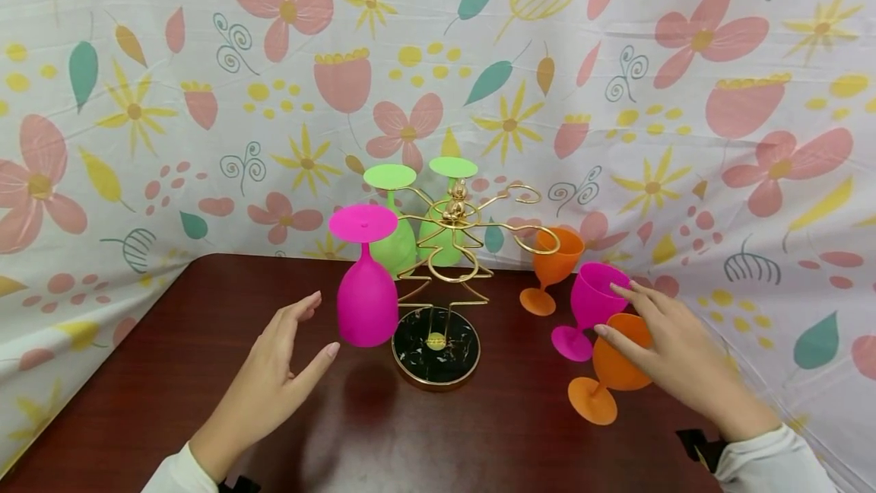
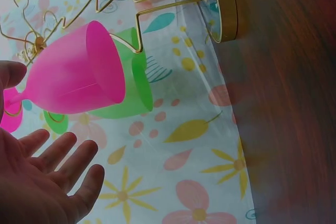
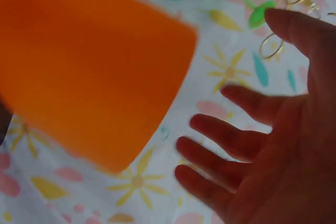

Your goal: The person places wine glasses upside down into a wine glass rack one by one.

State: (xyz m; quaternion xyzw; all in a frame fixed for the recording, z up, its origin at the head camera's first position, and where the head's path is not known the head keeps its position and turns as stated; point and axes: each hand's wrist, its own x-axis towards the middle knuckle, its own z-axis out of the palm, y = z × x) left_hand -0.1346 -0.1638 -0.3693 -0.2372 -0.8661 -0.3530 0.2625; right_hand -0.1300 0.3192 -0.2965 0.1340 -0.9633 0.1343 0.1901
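Observation:
A gold wire glass rack (image 1: pixel 457 230) stands mid-table on a round black marbled base (image 1: pixel 438 352). Upside down on its left front hangs a magenta goblet (image 1: pixel 367 303), with two green goblets (image 1: pixel 393 238) behind. My left hand (image 1: pixel 263 379) is beside the magenta goblet, fingers and thumb spread and holding nothing. At right, an orange goblet (image 1: pixel 619 364) stands upright, partly covered by my right hand (image 1: pixel 684 360). The right wrist view shows a gap between that hand's loosely spread fingers (image 3: pixel 226 135) and the orange goblet (image 3: pixel 100 72).
Behind the front orange goblet, a second magenta goblet (image 1: pixel 595 295) and another orange goblet (image 1: pixel 556 257) stand upright. Bare wire loops (image 1: pixel 537 240) stick out on the rack's right. A floral cloth (image 1: pixel 438 59) hangs along the back and sides of the dark wooden table (image 1: pixel 479 447).

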